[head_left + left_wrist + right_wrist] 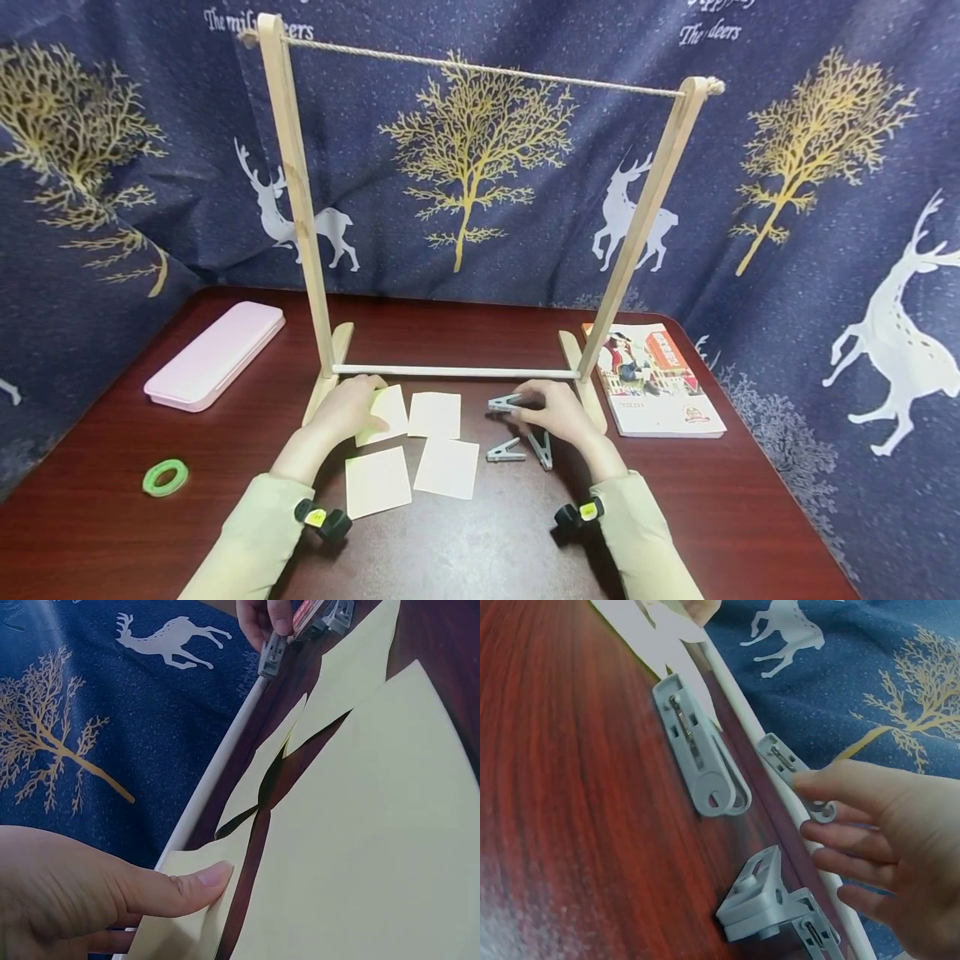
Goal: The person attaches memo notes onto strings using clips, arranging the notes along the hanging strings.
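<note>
My left hand [347,410] is at the back left of a group of pale yellow paper squares. In the left wrist view its thumb [216,874] lies on top of one paper square [187,930], with the fingers at the far edge, pinching it. Three other squares, such as the front left one [378,482], lie flat beside it. My right hand [557,408] pinches a grey clothes peg [780,757] between thumb and forefinger, just above the table. More grey pegs lie near it: one peg [506,451] to the left, and a cluster [754,900] close to the hand.
A wooden frame [300,192] stands behind both hands, with a rope [480,68] across its top and a white rod [453,372] low down. On the left are a pink case [216,354] and a green tape roll [165,477]. A book [656,383] lies at right.
</note>
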Tool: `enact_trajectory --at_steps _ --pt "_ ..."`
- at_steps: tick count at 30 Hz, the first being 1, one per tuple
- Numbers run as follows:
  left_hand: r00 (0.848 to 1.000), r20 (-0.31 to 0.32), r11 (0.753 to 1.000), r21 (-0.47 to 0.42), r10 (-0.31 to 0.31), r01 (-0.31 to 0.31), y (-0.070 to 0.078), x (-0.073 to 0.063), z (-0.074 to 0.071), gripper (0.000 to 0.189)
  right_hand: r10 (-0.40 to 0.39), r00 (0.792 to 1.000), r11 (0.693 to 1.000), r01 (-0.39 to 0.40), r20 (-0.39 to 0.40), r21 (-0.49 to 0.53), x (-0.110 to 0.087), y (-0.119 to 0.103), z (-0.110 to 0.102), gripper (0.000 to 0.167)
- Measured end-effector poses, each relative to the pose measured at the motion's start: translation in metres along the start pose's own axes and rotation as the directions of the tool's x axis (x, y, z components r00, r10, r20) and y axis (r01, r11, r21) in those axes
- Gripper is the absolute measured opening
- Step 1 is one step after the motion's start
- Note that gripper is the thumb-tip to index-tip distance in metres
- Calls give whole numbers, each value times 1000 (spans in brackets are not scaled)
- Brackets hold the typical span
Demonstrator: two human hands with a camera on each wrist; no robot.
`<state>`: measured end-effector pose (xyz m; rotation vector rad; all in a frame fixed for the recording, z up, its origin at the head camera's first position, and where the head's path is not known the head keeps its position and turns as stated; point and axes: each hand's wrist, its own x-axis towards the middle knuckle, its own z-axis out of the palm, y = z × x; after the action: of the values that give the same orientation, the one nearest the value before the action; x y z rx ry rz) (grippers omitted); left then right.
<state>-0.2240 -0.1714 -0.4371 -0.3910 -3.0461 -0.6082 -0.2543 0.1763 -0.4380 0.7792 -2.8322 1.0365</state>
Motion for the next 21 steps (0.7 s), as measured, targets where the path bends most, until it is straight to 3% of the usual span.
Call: enact_trajectory --at_steps 5,10,16,21 --pt "1000 13 999 -36 -7 8 0 -1 -4 60 24 1000 993 -23 -6 117 0 -3 -1 31" --pt "1000 -16 997 -67 24 -25 0 -2 -6 55 65 998 975 -64 2 212 -1 -4 0 34" --pt "996 -68 991 -118 62 -70 -1 -4 -6 32 65 998 967 -63 -1 249 -1 -3 2 36" --pt "991 -103 985 -140 87 -101 1 -4 -10 26 46 999 962 -43 -4 268 0 -4 2 38"
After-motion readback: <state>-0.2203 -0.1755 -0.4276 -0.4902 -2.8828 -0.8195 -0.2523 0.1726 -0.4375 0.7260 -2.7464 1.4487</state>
